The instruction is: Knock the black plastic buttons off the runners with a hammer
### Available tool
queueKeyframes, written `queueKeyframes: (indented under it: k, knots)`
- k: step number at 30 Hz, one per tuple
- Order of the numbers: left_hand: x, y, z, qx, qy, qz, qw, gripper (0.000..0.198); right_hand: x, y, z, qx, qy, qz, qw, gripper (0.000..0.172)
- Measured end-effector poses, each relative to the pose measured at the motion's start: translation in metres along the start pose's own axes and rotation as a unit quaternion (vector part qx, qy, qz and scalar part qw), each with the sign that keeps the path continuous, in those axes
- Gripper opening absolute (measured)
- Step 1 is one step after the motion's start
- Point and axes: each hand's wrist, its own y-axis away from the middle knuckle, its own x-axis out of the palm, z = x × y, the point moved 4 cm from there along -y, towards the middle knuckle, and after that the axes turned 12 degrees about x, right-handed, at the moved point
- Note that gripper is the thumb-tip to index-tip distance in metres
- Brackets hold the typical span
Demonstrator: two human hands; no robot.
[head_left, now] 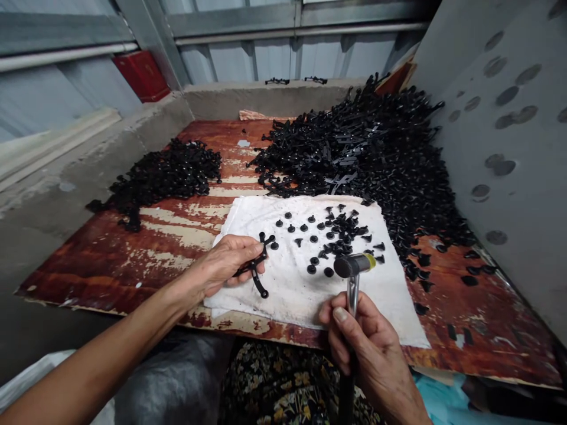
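While the left hand point(224, 265) pinches a black plastic piece point(257, 282), the right hand point(361, 336) grips a small mallet point(349, 265) upright.

The single head-worn camera faces forward and down, close above the left hand point(224, 262), right hand point(361, 342) and weathered reddish-brown wooden tabletop point(88, 277).

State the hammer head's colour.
The hammer head is black with a yellow band; head view.

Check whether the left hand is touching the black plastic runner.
Touching: the head view shows the left hand gripping the black plastic runner, with no gap between them.
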Motion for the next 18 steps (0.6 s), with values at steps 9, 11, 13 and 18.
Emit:
queueKeyframes:
  k: [9, 11, 13, 18]
  knots:
    - [-0.0012, -0.0051, 0.004, 0.014, 0.001, 0.023, 1.0, 0.035, -0.0016, 0.0006, -0.0028, 0.002, -0.009, 0.003, 1.0, 0.032]
    - [-0.001, -0.0053, 0.0042, 0.013, 0.001, 0.025, 1.0, 0.034, -0.0012, 0.0007, -0.0022, 0.006, -0.008, 0.002, 1.0, 0.033]
    - [-0.001, -0.0055, 0.0044, 0.01, 0.0, 0.023, 1.0, 0.034, -0.001, 0.0007, -0.0015, 0.003, -0.008, 0.0, 1.0, 0.033]
    - [-0.0008, -0.0066, 0.0044, 0.007, -0.004, 0.018, 1.0, 0.032, -0.0001, 0.0006, -0.0003, 0.0, 0.003, -0.003, 1.0, 0.032]
